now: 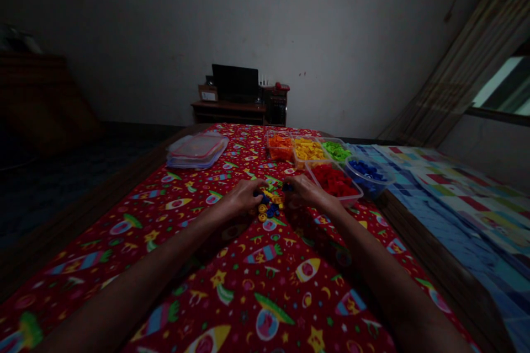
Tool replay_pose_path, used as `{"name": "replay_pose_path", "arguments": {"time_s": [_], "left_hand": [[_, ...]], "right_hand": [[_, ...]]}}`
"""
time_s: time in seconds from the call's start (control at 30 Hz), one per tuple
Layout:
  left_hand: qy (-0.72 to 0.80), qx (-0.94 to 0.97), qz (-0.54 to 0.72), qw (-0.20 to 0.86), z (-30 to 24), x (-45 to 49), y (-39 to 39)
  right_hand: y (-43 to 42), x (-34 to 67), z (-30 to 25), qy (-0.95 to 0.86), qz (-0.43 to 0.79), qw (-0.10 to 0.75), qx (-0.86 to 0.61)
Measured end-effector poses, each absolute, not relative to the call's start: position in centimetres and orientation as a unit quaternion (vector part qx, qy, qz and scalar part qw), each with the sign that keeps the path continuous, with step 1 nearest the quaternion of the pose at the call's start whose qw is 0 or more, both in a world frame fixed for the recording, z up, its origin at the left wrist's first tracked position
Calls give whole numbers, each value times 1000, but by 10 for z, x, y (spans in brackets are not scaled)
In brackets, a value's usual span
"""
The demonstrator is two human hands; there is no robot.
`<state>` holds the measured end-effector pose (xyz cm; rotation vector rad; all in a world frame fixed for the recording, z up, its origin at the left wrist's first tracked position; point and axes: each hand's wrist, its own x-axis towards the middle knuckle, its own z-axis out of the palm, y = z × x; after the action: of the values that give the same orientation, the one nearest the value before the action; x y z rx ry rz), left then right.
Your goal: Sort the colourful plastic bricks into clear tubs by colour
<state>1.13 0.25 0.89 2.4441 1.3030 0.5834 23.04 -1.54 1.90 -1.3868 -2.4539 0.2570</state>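
Observation:
A small pile of yellow and blue plastic pieces point(273, 198) lies on the red patterned tablecloth point(248, 287), between my two hands. At its left edge my left hand point(243, 197) is closed, thumb and fingers curled around a blue piece point(259, 193). My right hand point(305, 188) reaches in from the other side with bent fingers, a dark blue piece point(287, 187) at the fingertips. The exact shape of the pieces is too small and dim to make out. Beside my right hand stands a clear container point(356, 196) of red pieces.
Behind it are tubs of orange pieces point(280, 146), yellow pieces point(308, 150) and green pieces point(336, 151). A round tub point(389, 179) of blue pieces sits at the table's right edge. Stacked lids point(197, 150) lie far left. A bed point(464, 204) adjoins the right side.

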Motion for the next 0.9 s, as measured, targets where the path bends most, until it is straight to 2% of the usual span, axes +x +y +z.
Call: {"name": "replay_pose_path", "arguments": {"time_s": [0.1, 0.23, 0.33, 0.63, 0.77, 0.9], "left_hand": [[453, 822, 249, 239, 3, 7, 10], [446, 733, 300, 418, -5, 4, 17], [427, 682, 327, 495, -5, 6, 14], [430, 619, 367, 545, -1, 15, 3], [450, 611, 366, 538, 3, 15, 7], [488, 562, 364, 560, 12, 12, 8]], "right_hand": [[-20, 223, 25, -847, 112, 156, -495], [-26, 210, 30, -832, 127, 207, -498], [-28, 200, 28, -832, 131, 238, -484], [-30, 194, 13, -870, 121, 235, -417], [-29, 203, 26, -852, 76, 241, -460], [-19, 238, 55, -792, 12, 293, -535]]}}
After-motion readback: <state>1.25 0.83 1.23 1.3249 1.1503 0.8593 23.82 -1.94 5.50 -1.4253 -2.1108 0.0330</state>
